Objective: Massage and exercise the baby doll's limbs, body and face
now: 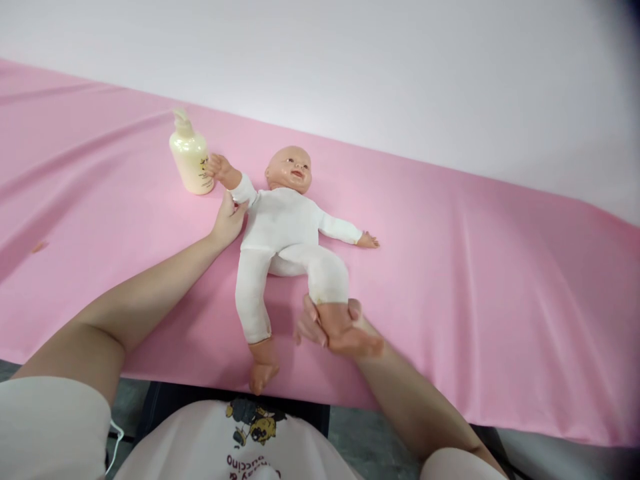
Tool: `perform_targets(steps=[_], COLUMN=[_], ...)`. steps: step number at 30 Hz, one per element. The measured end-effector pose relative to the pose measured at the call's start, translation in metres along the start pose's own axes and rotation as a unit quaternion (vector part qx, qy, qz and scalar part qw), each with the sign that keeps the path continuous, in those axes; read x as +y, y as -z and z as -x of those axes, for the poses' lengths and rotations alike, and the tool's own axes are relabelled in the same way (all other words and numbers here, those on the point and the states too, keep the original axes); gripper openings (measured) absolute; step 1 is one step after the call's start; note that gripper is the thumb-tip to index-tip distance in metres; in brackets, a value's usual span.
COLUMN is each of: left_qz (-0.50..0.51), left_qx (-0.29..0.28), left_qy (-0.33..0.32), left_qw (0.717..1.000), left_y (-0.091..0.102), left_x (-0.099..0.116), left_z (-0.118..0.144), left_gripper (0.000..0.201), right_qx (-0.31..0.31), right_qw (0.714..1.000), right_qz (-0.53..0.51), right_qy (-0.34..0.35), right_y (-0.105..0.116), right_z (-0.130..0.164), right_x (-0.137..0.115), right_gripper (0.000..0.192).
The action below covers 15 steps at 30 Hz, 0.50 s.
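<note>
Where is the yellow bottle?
In the head view, the cream-yellow plastic pump bottle stands on the pink sheet at upper left, touching the baby doll's raised hand, just beyond the person's left hand.

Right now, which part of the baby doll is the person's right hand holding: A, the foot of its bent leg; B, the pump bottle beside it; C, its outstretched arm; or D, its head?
A: the right hand is wrapped around the foot of the doll's bent leg, while the left hand rests at the doll's raised arm near the pump bottle.
</note>
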State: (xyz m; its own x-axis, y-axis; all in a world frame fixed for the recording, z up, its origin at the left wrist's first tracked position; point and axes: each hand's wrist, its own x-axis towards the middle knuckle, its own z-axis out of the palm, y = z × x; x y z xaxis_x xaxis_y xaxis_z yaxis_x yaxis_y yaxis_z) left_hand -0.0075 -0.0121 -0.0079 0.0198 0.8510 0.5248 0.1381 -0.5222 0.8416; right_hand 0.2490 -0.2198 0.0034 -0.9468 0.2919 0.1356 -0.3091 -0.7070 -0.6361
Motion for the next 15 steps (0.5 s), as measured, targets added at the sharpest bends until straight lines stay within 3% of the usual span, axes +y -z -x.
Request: perform_targets(steps=[2,4,9,12,15], left_qz=[-0.019,-0.049,-0.137,-0.164,-0.167], left_qx=[-0.014,-0.030,-0.114,-0.149,-0.151], left_qy=[-0.018,-0.047,-0.140,-0.159,-0.154], left_qw=[1.000,0.997,0.974,0.962,0.962], left_y=[0.000,0.001,0.002,0.001,0.000], left_x=[0.005,0.012,0.035,0.042,0.043], left_z=[0.003,0.005,0.008,0.008,0.008], left_gripper=[0.057,0.054,0.039,0.034,0.032], right_qx=[0.006,0.062,0.280,0.339,0.349], right_qw=[0.992,0.980,0.941,0.919,0.915], right_qz=[-0.024,-0.043,-0.061,-0.062,-0.059], right_qy=[0.127,0.183,0.182,0.193,0.194], right_y=[0.000,-0.005,-0.017,-0.015,-0.012], right_z=[-0.001,-0.003,-0.008,-0.009,-0.009], right_x=[-0.005,-0.014,-0.026,-0.026,-0.025], right_gripper=[0.065,0.060,0.047,0.040,0.036])
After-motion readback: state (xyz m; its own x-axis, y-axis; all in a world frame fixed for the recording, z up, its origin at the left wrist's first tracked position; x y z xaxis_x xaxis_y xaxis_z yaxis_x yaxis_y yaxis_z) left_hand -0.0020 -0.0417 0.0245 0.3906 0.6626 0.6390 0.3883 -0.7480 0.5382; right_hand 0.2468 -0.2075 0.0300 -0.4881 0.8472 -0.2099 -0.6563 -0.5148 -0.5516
